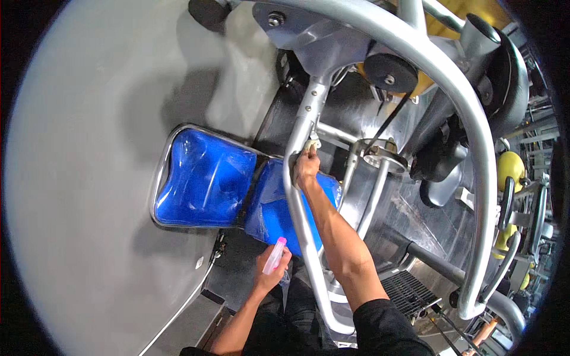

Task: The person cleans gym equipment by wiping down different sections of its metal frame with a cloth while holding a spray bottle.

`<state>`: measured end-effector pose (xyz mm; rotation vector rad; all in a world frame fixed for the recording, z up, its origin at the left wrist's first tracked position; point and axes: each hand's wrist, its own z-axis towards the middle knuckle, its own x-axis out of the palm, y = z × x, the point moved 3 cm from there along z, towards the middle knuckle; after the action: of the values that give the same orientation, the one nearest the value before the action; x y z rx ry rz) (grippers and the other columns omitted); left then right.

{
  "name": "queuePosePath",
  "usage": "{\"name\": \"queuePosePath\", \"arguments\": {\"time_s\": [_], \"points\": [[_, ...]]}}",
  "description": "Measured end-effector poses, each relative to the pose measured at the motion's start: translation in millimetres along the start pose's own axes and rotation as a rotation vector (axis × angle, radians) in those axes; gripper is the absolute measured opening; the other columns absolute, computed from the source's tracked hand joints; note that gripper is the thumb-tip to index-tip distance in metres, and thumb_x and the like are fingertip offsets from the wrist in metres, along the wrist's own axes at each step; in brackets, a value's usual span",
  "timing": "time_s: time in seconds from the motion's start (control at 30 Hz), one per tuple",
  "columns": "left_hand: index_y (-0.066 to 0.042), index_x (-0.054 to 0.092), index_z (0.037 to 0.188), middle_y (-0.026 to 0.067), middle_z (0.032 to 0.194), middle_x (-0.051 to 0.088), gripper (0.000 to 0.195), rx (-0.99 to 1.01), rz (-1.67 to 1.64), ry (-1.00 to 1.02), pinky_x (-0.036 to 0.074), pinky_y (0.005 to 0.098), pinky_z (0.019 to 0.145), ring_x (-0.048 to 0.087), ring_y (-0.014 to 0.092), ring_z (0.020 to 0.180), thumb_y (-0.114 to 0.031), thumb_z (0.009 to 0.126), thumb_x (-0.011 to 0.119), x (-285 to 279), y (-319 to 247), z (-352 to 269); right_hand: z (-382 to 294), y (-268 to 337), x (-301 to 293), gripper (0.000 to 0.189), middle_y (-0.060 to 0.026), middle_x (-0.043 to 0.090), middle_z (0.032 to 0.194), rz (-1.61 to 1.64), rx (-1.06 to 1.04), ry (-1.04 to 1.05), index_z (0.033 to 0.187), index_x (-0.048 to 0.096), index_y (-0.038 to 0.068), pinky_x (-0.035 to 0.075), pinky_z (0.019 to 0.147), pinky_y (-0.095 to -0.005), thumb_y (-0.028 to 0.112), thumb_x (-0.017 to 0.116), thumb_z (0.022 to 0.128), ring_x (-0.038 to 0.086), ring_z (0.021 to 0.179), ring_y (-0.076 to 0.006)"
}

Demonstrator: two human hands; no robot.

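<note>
My left hand (269, 269) is closed around a small clear spray bottle (274, 257) with a pink top, held in front of the blue chair. My right hand (307, 165) grips a pale cloth (312, 144) against the inner side of a silver metal tube (295, 149) of a gym machine's frame. Only a small part of the cloth shows between the fingers. Behind the tube stands a chair with a blue padded back (207, 178) and a blue seat (276, 213), which look covered in clear plastic.
A large curved silver tube (478, 133) arches above and to the right. Near it are a black pulley wheel (390, 73) and black pads (512, 89). A grey wall (89, 178) rises on the left, with a white cable (178, 309) along its base. More gym equipment stands at the far right.
</note>
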<state>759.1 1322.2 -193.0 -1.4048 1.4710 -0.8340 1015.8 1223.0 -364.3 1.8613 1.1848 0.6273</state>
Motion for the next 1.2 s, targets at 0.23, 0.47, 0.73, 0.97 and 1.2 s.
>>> {"name": "queuePosePath", "arguments": {"time_s": [0.23, 0.47, 0.73, 0.97, 1.2], "points": [[-0.004, 0.062, 0.092, 0.0021, 0.067, 0.06, 0.011, -0.006, -0.042, -0.071, 0.047, 0.0261, 0.051, 0.058, 0.009, 0.055, -0.015, 0.09, 0.066, -23.8, 10.4, -11.2, -102.1, 23.7, -63.2, 0.04, -0.0291, 0.063, 0.104, -0.739, -0.234, 0.441, 0.133, 0.054, 0.015, 0.05, 0.082, -0.0422, 0.017, 0.049, 0.093, 0.065, 0.097, -0.0396], [-0.007, 0.061, 0.09, 0.0019, 0.062, 0.059, 0.012, 0.018, 0.057, 0.065, 0.046, 0.0289, 0.051, 0.058, 0.011, 0.054, -0.017, 0.088, 0.067, -9.8, -3.3, -0.9, -29.6, 4.1, -82.9, 0.034, -0.0186, 0.068, 0.087, -0.742, -0.208, 0.454, 0.124, 0.059, 0.006, 0.05, 0.077, -0.0369, 0.021, 0.052, 0.094, 0.066, 0.081, -0.0258], [-0.006, 0.061, 0.091, 0.0009, 0.065, 0.057, 0.011, 0.017, -0.079, -0.019, 0.044, 0.0271, 0.053, 0.053, 0.008, 0.057, -0.015, 0.088, 0.068, -27.3, 4.7, -8.0, -99.9, 37.2, -28.2, 0.049, -0.0227, 0.045, 0.141, -0.64, -0.877, 0.296, 0.137, 0.05, 0.01, 0.038, 0.108, -0.0399, 0.0, 0.044, 0.089, 0.048, 0.125, -0.0385], [-0.005, 0.062, 0.09, 0.0035, 0.073, 0.06, 0.011, 0.025, -0.018, -0.07, 0.045, 0.0271, 0.058, 0.056, 0.008, 0.064, -0.014, 0.087, 0.068, -59.8, 7.6, -28.7, -179.3, -42.6, -74.7, 0.026, -0.0134, 0.065, 0.107, -1.675, -1.288, 1.076, 0.096, 0.071, 0.006, 0.034, 0.111, -0.0467, 0.008, 0.05, 0.081, 0.052, 0.12, -0.0313], [-0.007, 0.063, 0.09, 0.0014, 0.07, 0.06, 0.011, -0.041, -0.042, -0.169, 0.045, 0.0272, 0.057, 0.056, 0.009, 0.063, -0.016, 0.087, 0.069, -88.8, 30.6, -43.0, -97.5, -17.8, -12.3, 0.028, -0.0131, 0.059, 0.122, -1.778, -1.595, 0.702, 0.103, 0.068, 0.004, 0.042, 0.104, -0.0434, 0.022, 0.054, 0.087, 0.051, 0.122, -0.0313]]}}
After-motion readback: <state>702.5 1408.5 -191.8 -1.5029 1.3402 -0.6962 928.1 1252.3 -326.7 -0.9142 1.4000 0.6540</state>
